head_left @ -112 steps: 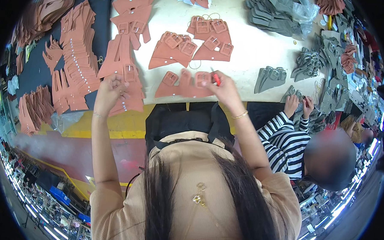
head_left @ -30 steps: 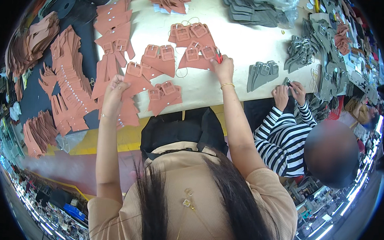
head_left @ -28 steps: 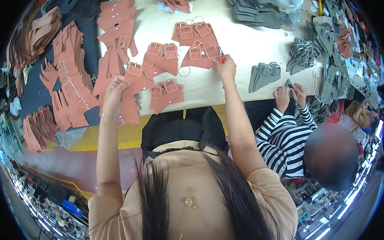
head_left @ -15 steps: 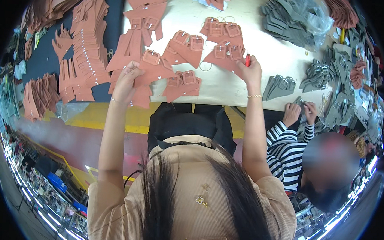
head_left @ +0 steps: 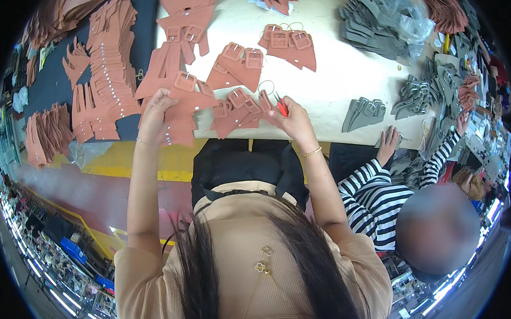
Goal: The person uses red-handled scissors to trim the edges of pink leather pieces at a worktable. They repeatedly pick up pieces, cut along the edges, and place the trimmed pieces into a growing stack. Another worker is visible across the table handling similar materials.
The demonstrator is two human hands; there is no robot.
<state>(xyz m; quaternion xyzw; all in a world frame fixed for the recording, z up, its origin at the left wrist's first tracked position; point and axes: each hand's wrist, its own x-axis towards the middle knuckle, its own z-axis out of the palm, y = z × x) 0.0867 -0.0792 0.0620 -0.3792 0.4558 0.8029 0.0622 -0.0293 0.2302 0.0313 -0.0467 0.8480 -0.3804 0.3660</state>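
Observation:
My left hand (head_left: pixel 160 105) is closed on the edge of a salmon-coloured leather piece with a covered square buckle (head_left: pixel 186 81), lying at the front edge of the table. In my right hand (head_left: pixel 294 122) is a pair of red-handled thread snips (head_left: pixel 282 107), blades pointing away from me. The fingers of that hand also pinch a salmon buckled piece (head_left: pixel 264 101), which overlaps another buckled piece (head_left: pixel 223 124) on the table. Two more buckled groups lie beyond, one with square buckles (head_left: pixel 253 59) and one farther off (head_left: pixel 295 40).
Stacks of salmon strips (head_left: pixel 109 56) cover the dark left part of the table (head_left: pixel 133 123). Grey pieces with buckles (head_left: pixel 364 114) and a clear plastic bag (head_left: pixel 412 24) lie to the right. A co-worker in striped sleeves (head_left: pixel 376 207) handles grey pieces there.
My right hand has moved left and nearer with the snips and its buckled piece, now over the near pieces. The co-worker's one hand has reached out to the far right.

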